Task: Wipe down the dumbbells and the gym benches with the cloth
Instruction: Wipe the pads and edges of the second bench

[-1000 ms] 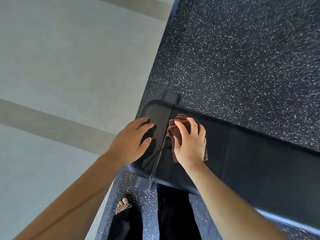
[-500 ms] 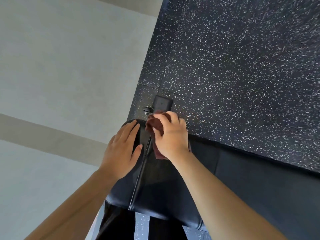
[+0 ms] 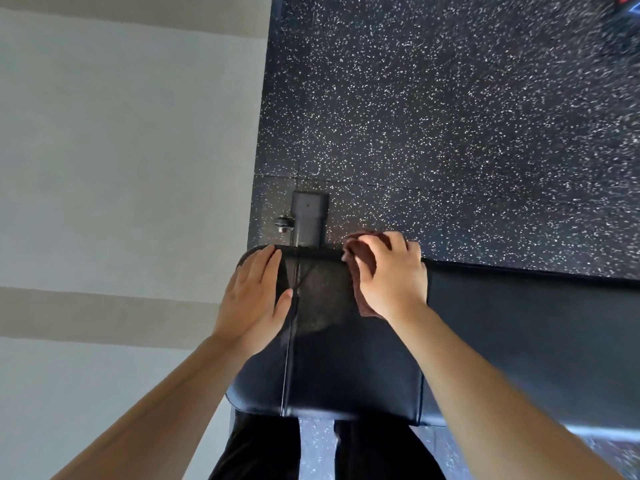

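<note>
Looking down from head height, near to far.

Nearest: black trousers [image 3: 263, 448] at the bottom edge, both legs just behind the near edge of the bench [image 3: 346, 368]. A strip of speckled floor shows between the legs. Both bare forearms reach up from the lower corners over the pad.

Bench: black padded vinyl, running off to the right. A seam or gap runs near to far between a short rounded end section on the left and the longer section on the right.

Left hand [image 3: 254, 299]: lies flat, palm down, on the end section. The fingers are straight and held close together, tips at the far rim. The thumb is set apart, its tip touching the seam line. It holds nothing.

Right hand [image 3: 391, 275]: sits on the longer section at the far edge, fingers curled over the cloth [image 3: 366, 263] and bearing down on it.

Cloth: dark red, bunched, under the right palm at the bench's far rim. It shows past the fingertips and below the thumb side of the hand.

Beyond the bench: a black frame foot [image 3: 309, 216] stands on the floor just past the rim, with a small knob [image 3: 284, 224] on its left side.

Farther: black rubber floor [image 3: 450, 116] flecked white, with a tile joint crossing it. To the left lies a pale surface [image 3: 121, 150] with a beige band [image 3: 104, 313]. At the top right corner is a red object [image 3: 628, 0], too cropped to identify.
</note>
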The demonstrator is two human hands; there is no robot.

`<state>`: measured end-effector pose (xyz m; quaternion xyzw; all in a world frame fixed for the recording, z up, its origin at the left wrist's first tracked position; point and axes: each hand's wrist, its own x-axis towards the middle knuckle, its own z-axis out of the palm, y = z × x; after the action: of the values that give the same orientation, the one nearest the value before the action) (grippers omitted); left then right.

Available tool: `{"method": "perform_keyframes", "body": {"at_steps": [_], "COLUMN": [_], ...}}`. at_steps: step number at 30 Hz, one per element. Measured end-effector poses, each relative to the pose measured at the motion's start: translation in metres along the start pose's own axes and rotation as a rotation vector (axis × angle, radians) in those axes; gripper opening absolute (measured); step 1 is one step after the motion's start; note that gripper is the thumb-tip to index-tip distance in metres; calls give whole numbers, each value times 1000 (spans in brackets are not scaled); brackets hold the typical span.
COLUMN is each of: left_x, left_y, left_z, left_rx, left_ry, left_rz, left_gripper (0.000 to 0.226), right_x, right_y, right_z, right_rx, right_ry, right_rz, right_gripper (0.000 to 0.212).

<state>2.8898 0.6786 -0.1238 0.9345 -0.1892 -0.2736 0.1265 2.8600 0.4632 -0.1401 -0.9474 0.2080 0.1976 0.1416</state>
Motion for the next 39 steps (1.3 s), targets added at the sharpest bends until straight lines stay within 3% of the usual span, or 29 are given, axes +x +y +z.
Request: {"method": "perform_keyframes", "body": {"at_steps": [4, 7, 12, 19, 23, 29, 39], "left_x": [16, 28, 47, 82, 93, 93, 94], "left_y": [22, 42, 106, 250, 276, 273, 272], "left_z": [3, 12, 37, 93, 105, 114, 116], "left_rx": [38, 94, 90, 46, 39, 78, 109], "left_ry": [-11, -18, 14, 11, 90, 220, 216], "left_rz": [31, -85, -221, -208, -340, -308, -292], "left_gripper": [56, 55, 48, 52, 45, 39, 35], "right_x": [3, 6, 11, 8, 11, 11, 10], "right_y": [-6, 23, 120, 285, 281, 281, 277], "right_z": [1, -5, -30, -75, -73, -64, -55], "right_rx": [16, 18, -40, -64, 33, 129, 151], "right_ry": [-21, -67, -99, -148, -132, -23, 162], "right_rz": [-72, -198, -152, -67, -32, -31, -7], "right_gripper": [39, 41, 37, 40, 41, 42, 37]}}
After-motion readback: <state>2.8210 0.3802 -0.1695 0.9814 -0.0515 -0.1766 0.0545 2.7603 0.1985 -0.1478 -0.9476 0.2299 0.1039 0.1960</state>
